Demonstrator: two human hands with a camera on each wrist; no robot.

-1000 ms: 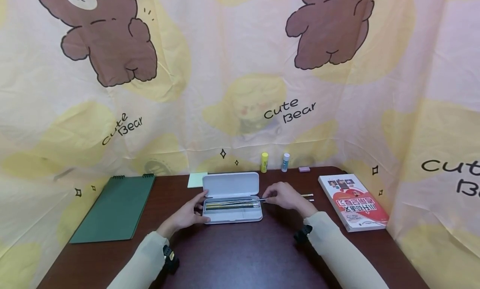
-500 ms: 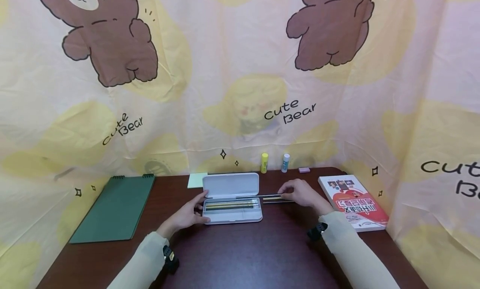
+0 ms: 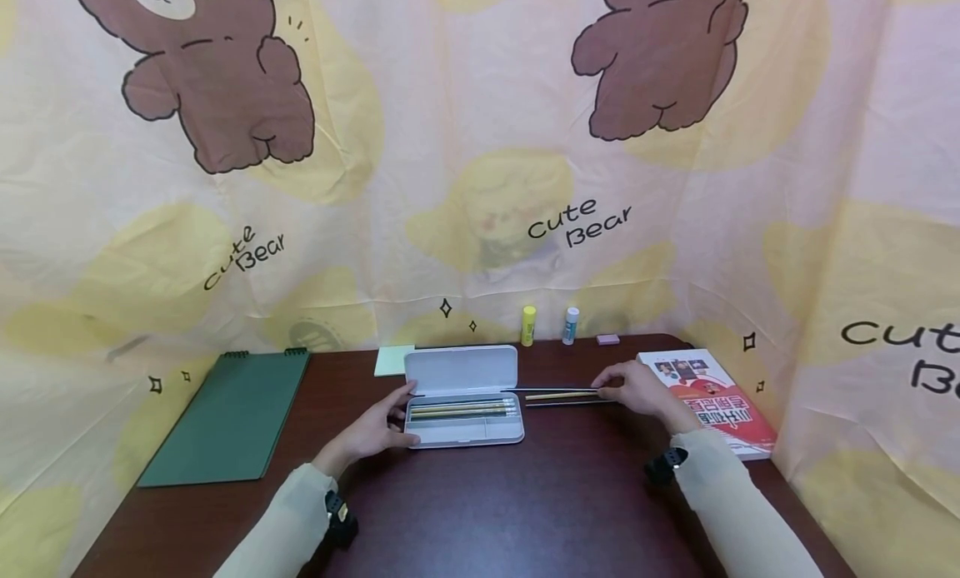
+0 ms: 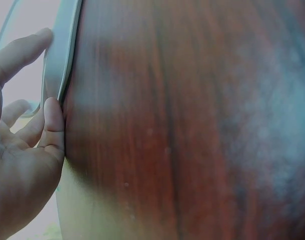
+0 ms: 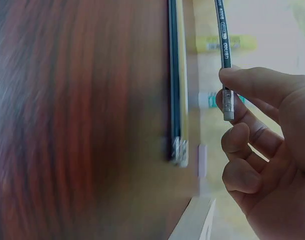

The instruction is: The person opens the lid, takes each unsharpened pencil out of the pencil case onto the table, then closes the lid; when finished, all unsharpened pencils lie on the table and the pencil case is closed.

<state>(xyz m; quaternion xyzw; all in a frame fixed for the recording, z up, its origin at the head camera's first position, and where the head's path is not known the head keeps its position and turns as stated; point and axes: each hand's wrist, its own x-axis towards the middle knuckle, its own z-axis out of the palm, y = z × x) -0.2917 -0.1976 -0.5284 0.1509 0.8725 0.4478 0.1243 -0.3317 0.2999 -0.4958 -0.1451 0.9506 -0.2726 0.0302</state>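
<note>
An opened pencil case lies on the table, lid tipped back, with several pencils in its long compartment. At its left end my left hand holds the case, thumb at the front corner and fingers farther back; the left wrist view shows fingertips on the case's wall. To the right, my right hand pinches a dark pencil between thumb and forefinger, near its eraser end. Below that pencil, a few more pencils, dark and yellowish, lie on the table beside the case.
A green spiral pad lies at the left, and a pale green paper pad behind the case. Along the back are a yellow glue stick, a white-capped glue stick and a pink eraser. A book is partly behind my right hand.
My right hand has moved rightward from the case, drawing the dark pencil along with it out to the right. My left hand has stayed on the case.
</note>
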